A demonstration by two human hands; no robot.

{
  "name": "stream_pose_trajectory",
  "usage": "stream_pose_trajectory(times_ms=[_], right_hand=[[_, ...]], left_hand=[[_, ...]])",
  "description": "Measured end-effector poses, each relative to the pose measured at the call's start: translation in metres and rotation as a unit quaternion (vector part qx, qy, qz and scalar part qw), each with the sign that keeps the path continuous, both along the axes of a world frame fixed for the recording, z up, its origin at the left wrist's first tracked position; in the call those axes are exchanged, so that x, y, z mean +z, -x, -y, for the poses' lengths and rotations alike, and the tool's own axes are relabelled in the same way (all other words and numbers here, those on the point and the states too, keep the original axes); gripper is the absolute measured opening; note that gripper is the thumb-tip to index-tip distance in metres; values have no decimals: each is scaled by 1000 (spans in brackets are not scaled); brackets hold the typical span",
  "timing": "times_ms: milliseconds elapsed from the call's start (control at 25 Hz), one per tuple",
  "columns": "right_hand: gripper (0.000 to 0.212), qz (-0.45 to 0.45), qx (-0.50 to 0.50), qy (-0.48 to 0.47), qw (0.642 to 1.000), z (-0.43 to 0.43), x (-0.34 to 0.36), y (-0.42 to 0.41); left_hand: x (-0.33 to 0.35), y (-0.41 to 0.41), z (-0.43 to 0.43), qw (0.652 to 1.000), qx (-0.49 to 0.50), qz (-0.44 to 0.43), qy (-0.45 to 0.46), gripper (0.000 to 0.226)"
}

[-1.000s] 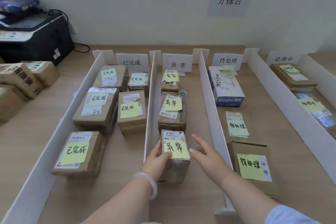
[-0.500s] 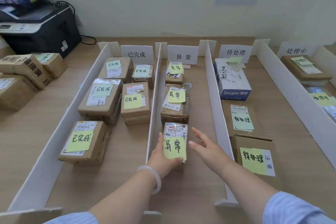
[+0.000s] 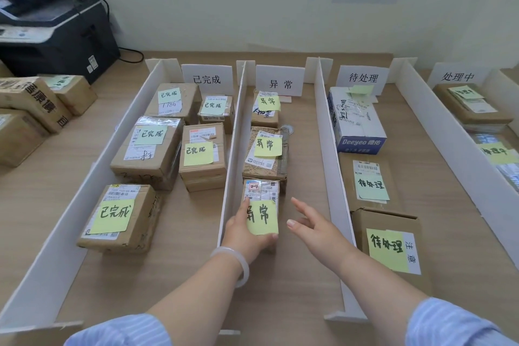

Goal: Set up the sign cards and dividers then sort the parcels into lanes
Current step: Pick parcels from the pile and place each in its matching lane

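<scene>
Four white sign cards stand at the back: 已完成 (image 3: 207,78), 异常 (image 3: 280,83), 待处理 (image 3: 363,77) and 处理中 (image 3: 457,76). Long white dividers (image 3: 325,149) split the table into lanes. In the 异常 lane lies a small taped parcel (image 3: 262,194) with a yellow 异常 note, touching the parcel behind it (image 3: 265,149). My left hand (image 3: 245,236) grips its near left end, thumb up the side. My right hand (image 3: 314,229) hovers just right of it, fingers spread, touching nothing.
Several labelled parcels fill the 已完成 lane (image 3: 118,216). The 待处理 lane holds a blue-white box (image 3: 356,121) and two brown ones (image 3: 390,236). Loose brown boxes (image 3: 31,104) and a black printer (image 3: 56,36) sit at the left. More parcels (image 3: 471,104) lie far right.
My left hand has wrapped further round the parcel's near end. My right hand stays spread beside it. The view has shifted slightly.
</scene>
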State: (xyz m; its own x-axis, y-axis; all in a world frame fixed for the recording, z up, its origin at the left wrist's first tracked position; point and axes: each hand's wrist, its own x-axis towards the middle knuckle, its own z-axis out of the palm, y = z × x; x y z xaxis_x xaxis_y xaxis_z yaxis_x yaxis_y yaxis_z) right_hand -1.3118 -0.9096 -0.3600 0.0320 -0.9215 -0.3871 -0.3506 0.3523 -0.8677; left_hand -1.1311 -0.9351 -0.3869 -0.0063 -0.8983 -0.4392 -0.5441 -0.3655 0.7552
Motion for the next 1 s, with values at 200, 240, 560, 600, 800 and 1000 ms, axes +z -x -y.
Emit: stream_pose_trajectory(times_ms=[200, 240, 560, 600, 800, 1000], right_hand=[[56, -15, 21, 13, 1000, 0, 4, 2], [57, -23, 26, 18, 999, 1, 5, 2], [70, -209, 191, 129, 950, 24, 58, -21], [73, -236, 216, 146, 936, 29, 69, -31], [86, -330, 284, 197, 878, 36, 119, -112], [96, -378, 342, 248, 824, 13, 136, -236]], left_hand=[[5, 1, 3, 1000, -2, 8, -2, 108], [6, 1, 2, 1000, -5, 10, -1, 110], [69, -40, -6, 990, -76, 49, 110, 99], [81, -55, -8, 985, -87, 74, 133, 98], [126, -148, -19, 942, -95, 244, 208, 97], [143, -262, -62, 893, -77, 396, 200, 95]])
